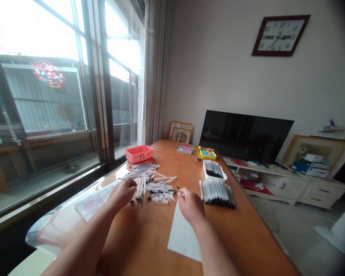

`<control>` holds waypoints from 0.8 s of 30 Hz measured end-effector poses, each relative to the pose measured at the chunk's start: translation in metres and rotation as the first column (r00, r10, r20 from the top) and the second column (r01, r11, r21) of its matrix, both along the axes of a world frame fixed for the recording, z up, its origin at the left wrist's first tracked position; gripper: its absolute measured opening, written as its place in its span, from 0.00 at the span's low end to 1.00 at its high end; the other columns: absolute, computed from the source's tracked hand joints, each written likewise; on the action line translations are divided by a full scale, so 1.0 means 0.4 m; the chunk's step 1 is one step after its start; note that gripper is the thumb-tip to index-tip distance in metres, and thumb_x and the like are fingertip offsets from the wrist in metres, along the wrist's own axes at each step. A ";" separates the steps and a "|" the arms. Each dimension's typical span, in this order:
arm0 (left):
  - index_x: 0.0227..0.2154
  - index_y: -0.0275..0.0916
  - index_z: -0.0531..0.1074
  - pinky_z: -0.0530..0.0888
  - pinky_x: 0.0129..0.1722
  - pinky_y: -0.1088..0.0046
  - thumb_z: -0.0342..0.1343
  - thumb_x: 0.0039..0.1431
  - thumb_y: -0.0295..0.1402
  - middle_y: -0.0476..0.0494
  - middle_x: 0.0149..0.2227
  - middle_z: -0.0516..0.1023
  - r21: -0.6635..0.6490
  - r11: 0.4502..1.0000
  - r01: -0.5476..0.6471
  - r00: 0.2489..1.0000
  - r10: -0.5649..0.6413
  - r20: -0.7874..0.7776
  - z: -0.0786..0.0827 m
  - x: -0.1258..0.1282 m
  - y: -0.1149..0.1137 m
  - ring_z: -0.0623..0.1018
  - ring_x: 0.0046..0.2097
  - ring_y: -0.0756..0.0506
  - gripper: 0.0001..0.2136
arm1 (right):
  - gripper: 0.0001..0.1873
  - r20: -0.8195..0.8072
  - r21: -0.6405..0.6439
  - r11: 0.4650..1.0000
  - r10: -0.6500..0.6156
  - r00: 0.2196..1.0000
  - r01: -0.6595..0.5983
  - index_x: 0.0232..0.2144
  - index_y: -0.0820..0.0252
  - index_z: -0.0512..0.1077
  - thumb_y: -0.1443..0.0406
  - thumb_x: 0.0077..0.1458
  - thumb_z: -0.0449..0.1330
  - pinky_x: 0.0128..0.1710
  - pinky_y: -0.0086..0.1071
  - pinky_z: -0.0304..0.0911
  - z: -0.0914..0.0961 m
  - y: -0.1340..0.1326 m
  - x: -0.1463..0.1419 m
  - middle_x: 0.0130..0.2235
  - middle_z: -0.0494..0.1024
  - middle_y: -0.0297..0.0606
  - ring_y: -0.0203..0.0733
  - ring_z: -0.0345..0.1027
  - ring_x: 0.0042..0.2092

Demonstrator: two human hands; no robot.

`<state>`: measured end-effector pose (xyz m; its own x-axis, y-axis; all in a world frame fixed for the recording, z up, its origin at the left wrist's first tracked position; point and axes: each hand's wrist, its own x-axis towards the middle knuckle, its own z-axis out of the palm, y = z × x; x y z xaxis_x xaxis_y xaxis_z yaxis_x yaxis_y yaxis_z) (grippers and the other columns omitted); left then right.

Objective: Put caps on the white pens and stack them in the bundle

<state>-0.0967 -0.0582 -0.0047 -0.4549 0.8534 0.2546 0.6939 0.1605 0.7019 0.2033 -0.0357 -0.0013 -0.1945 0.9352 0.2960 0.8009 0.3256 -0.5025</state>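
Observation:
My left hand [123, 195] is closed, fingertips pressed together at the left edge of a loose pile of pen barrels [143, 186]. Whatever lies between those fingers is hidden. Over the top of a white sheet of paper [181, 239], my right hand [192, 207] makes a pinch, with a tiny pale bit at the fingertips too small to name. Clear pen caps [162, 197] lie between the two hands, along with small black pieces. Right of my right hand, a row of pens [218, 194] with black lower ends lies side by side on the table.
A white basket [224, 177] holds more pens behind the row. Farther back stand a pink basket [139, 154], a booklet [185, 150] and a yellow box [207, 153]. Clear plastic sheeting [50, 230] covers the table's left edge beside the window. A television [244, 134] stands beyond.

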 end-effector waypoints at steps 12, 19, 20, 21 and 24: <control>0.45 0.42 0.78 0.71 0.46 0.65 0.51 0.61 0.47 0.36 0.51 0.80 -0.089 0.994 0.062 0.960 -0.084 -0.267 -0.005 0.026 0.009 0.78 0.50 0.37 0.19 | 0.12 -0.017 0.002 1.000 0.029 0.999 -0.029 0.38 0.51 0.78 0.62 0.66 0.54 0.31 0.30 0.51 0.005 -0.007 -0.009 0.34 0.83 0.38 0.43 0.76 0.38; 0.40 0.38 0.75 0.69 0.37 0.67 0.52 0.56 0.57 0.31 0.45 0.83 -0.262 0.964 -0.055 0.979 0.001 -0.204 0.008 0.038 0.115 0.81 0.46 0.33 0.25 | 0.12 -0.015 0.026 0.999 0.036 0.999 -0.035 0.37 0.52 0.78 0.61 0.66 0.54 0.30 0.31 0.49 0.002 -0.010 -0.010 0.35 0.84 0.38 0.43 0.76 0.38; 0.39 0.38 0.74 0.69 0.36 0.67 0.56 0.53 0.55 0.31 0.44 0.83 -0.281 0.957 -0.077 0.981 0.023 -0.192 0.007 0.036 0.128 0.81 0.46 0.33 0.24 | 0.12 -0.017 0.032 0.999 0.041 0.999 -0.040 0.37 0.52 0.78 0.61 0.65 0.54 0.30 0.31 0.49 0.002 -0.010 -0.010 0.35 0.84 0.38 0.43 0.76 0.38; 0.39 0.38 0.74 0.69 0.35 0.68 0.59 0.50 0.52 0.30 0.43 0.83 -0.295 0.951 -0.094 0.983 0.042 -0.179 0.007 0.034 0.139 0.81 0.45 0.33 0.22 | 0.12 -0.020 0.038 0.998 0.046 0.999 -0.045 0.37 0.52 0.78 0.62 0.65 0.54 0.30 0.31 0.49 0.002 -0.011 -0.011 0.35 0.84 0.38 0.43 0.76 0.38; 0.35 0.37 0.74 0.69 0.34 0.68 0.64 0.44 0.43 0.30 0.39 0.83 -0.292 0.951 -0.104 0.988 0.064 -0.143 0.008 0.029 0.165 0.81 0.42 0.32 0.17 | 0.13 -0.032 0.050 0.997 0.061 0.998 -0.059 0.37 0.52 0.78 0.62 0.65 0.53 0.31 0.31 0.50 0.002 -0.011 -0.012 0.35 0.84 0.38 0.43 0.77 0.39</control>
